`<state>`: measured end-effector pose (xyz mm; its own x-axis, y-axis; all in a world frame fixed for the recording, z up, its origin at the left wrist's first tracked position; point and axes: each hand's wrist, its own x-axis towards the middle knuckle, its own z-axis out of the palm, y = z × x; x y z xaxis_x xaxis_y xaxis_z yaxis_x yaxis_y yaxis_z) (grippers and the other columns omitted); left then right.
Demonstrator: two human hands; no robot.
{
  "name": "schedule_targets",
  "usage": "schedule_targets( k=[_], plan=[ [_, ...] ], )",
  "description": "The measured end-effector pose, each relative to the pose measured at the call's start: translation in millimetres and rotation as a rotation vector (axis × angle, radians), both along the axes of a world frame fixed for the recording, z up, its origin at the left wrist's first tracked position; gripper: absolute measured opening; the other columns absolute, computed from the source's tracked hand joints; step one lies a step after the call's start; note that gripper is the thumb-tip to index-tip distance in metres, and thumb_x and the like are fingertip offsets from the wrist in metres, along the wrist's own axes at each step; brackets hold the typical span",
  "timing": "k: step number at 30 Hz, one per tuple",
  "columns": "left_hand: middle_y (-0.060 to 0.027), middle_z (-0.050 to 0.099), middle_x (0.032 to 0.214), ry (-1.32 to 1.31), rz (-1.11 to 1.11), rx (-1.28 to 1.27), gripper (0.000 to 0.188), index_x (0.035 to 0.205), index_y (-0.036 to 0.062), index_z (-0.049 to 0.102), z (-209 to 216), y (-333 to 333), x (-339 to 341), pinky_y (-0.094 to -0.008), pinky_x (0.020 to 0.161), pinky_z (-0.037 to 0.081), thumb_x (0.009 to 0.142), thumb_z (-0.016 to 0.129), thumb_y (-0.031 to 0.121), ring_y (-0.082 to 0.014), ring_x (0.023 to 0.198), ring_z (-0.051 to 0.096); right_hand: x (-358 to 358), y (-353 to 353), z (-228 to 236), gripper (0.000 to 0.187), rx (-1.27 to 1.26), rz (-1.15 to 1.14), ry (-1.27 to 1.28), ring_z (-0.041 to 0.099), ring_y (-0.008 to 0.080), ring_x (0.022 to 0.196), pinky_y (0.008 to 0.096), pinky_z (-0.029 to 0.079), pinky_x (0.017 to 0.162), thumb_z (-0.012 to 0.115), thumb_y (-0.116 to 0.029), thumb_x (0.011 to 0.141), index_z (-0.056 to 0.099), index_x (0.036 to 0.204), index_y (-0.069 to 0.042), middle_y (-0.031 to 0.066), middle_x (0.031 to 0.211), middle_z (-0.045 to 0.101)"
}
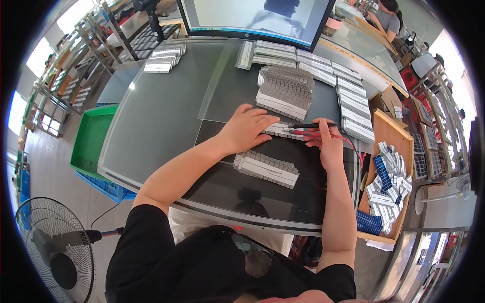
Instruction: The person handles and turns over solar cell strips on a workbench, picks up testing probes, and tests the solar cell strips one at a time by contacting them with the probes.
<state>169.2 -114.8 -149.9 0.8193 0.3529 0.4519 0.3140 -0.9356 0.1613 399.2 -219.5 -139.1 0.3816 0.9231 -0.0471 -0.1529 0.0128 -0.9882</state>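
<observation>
A flat grey-and-white segmented strip (280, 130) lies across the dark glass in front of me. My left hand (244, 130) steadies its left end, with the fingers along the far edge and the thumb on the near one. Two test probes, a black probe (313, 125) and a red probe (305, 134), are pinched together in my right hand (327, 144). Their tips point left and meet the strip, though exact contact is too small to tell. Nearer to me lies a small overlapping stack of similar strips (268, 170). A bigger stack (285, 93) sits just beyond the hands.
Rows of strips (356, 108) line the table's far and right sides; another group (164, 58) lies far left. A monitor (252, 22) stands behind. At right is a wooden box (404, 132) of loose strips; at left, a green crate (93, 136) and a fan (58, 252).
</observation>
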Motion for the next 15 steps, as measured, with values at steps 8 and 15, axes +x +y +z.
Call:
schedule_targets(
  k=[8,15],
  plan=[
    [-0.0077,0.058,0.112,-0.01,0.031,-0.073,0.049,0.126,0.0157,0.049,1.7,0.1,1.3,-0.0431,0.101,0.028,0.081,0.065,0.025,-0.02,0.112,0.05,-2.1,1.7,-0.4,0.031,-0.006,-0.018,-0.022,0.065,0.0193,0.07,0.0256,0.052,0.059,0.05,-0.03,0.095,0.054,0.103,0.0,0.0129,0.085,0.06],
    [-0.0069,0.058,0.111,-0.008,0.047,-0.102,0.051,0.127,0.0164,0.049,4.5,-1.5,2.6,-0.0431,0.101,0.027,0.08,0.066,0.024,-0.0198,0.11,0.051,-1.6,0.6,-3.5,0.031,0.029,-0.013,-0.01,0.065,0.0196,0.069,0.0259,0.053,0.058,0.049,-0.03,0.095,0.054,0.104,0.0,0.0128,0.086,0.06]
  ],
)
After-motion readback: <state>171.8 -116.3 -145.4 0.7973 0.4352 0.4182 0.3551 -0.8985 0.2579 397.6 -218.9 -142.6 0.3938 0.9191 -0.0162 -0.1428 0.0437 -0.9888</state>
